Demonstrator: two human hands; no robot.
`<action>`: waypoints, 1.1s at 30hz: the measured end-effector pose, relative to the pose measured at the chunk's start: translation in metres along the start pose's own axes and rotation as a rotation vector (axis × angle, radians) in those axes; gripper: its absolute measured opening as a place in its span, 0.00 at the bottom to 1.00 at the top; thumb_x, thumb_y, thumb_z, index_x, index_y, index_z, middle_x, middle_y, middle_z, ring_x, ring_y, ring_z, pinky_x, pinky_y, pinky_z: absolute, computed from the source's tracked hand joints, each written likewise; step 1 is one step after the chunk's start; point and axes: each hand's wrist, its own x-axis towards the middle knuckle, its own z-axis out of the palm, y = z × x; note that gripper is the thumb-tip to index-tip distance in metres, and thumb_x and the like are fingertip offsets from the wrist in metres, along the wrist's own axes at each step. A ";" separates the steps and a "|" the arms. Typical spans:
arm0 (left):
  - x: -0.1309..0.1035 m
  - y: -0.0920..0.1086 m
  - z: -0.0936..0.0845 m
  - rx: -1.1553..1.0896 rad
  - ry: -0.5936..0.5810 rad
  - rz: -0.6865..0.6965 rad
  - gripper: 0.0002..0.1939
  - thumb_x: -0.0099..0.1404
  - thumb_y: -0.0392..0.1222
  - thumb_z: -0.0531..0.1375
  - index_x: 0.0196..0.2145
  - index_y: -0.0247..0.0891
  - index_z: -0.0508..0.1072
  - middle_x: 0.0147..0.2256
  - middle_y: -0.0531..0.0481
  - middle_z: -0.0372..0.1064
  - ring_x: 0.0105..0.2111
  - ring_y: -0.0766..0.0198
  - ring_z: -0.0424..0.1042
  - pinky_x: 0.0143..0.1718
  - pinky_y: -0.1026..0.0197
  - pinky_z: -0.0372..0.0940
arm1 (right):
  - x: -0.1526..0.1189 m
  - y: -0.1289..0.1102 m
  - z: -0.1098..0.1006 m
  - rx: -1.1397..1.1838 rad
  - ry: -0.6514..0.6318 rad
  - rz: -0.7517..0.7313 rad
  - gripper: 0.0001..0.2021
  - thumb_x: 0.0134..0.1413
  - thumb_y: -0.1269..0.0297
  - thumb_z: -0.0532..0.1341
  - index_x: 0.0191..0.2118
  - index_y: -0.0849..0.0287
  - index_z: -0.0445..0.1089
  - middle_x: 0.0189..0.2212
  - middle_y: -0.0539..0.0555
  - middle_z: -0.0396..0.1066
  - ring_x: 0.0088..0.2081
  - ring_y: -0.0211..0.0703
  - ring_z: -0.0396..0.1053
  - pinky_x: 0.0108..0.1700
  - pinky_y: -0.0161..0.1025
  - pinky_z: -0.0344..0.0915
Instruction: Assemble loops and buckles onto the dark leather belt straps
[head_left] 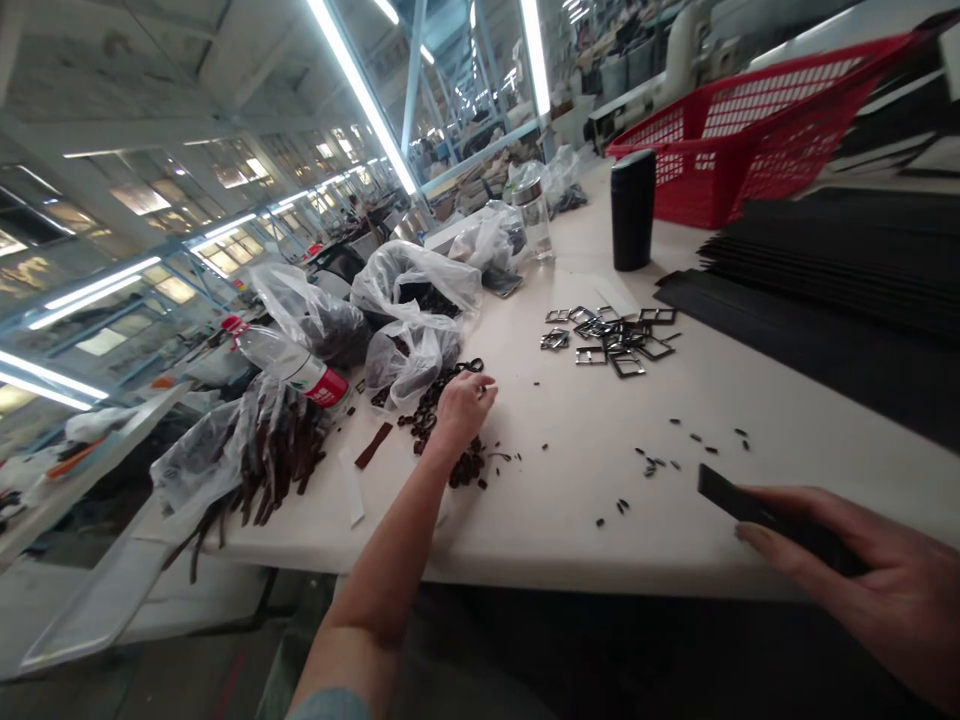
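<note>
My left hand (463, 408) is over a pile of small dark brown loops (466, 468), with its fingers drawn together; whatever is between them is too small to make out. My right hand (847, 560) grips a flat black strap (739, 500) between thumb and fingers, its end pointing left over the table edge. Small dark metal pieces (651, 463) lie scattered between the two hands. Beyond them sits a heap of shiny rectangular buckles (619, 340). A short brown strip (373, 445) lies left of the loops.
Clear plastic bags (416, 275) and a red-labelled bottle (289, 365) stand at the left, near brown straps (281, 450). A black tumbler (632, 212), a glass jar (534, 220) and a red basket (720, 180) are at the back. Black sheets (840, 310) are stacked at the right.
</note>
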 end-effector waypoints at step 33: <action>0.010 0.067 0.009 -0.136 -0.497 0.290 0.02 0.57 0.39 0.68 0.31 0.40 0.81 0.33 0.51 0.73 0.32 0.63 0.72 0.39 0.62 0.67 | 0.000 -0.024 -0.010 0.103 -0.059 -0.059 0.21 0.50 0.45 0.62 0.42 0.55 0.77 0.39 0.56 0.81 0.39 0.55 0.78 0.42 0.46 0.72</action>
